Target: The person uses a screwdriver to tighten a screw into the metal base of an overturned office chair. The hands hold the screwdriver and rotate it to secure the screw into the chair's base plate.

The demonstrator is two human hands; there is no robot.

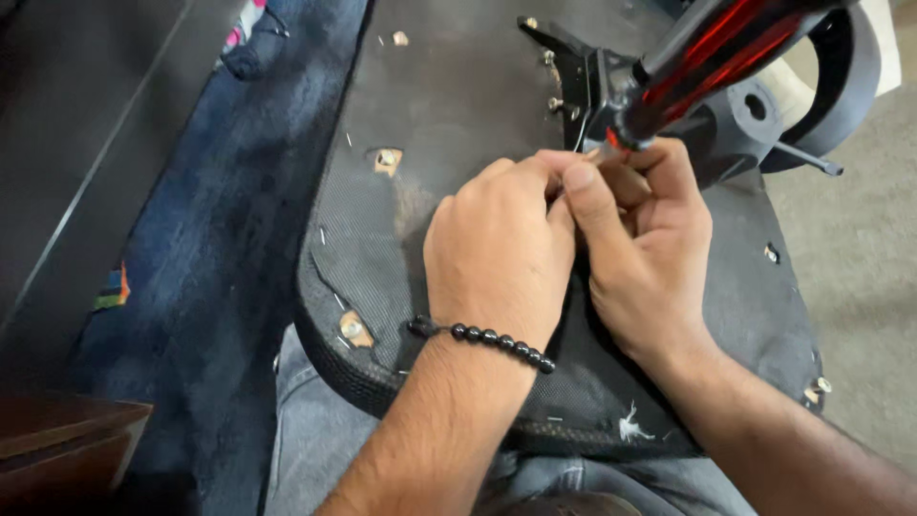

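Dark blue carpet (205, 239) lies under an upturned black chair seat (458, 86) resting on the person's lap. Left hand (501, 253), with a beaded bracelet (497, 339), and right hand (645, 248) close together, pinching the tip of a red-and-black screwdriver (712, 53) beside the seat's metal bracket (578, 76).
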